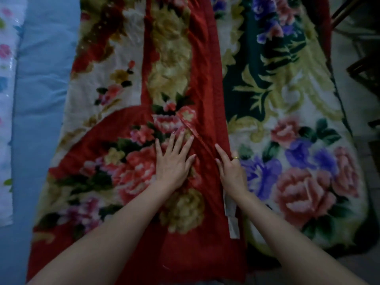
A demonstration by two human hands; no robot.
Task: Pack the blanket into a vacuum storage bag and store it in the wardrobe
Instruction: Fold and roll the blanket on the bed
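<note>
Pressing the red blanket (181,64): left hand (172,159) flat, fingers splayed wide; right hand (231,169) fingers curled round its satin edge.

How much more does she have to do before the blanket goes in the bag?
Quite a lot. The red flowered blanket looks folded lengthwise already, lying on another flowered blanket. Right now the left hand presses it flat while the right hand works along its red edge near a white label. No storage bag is clearly in sight and no wardrobe shows, so more folding, bagging and storing probably remain.
</note>
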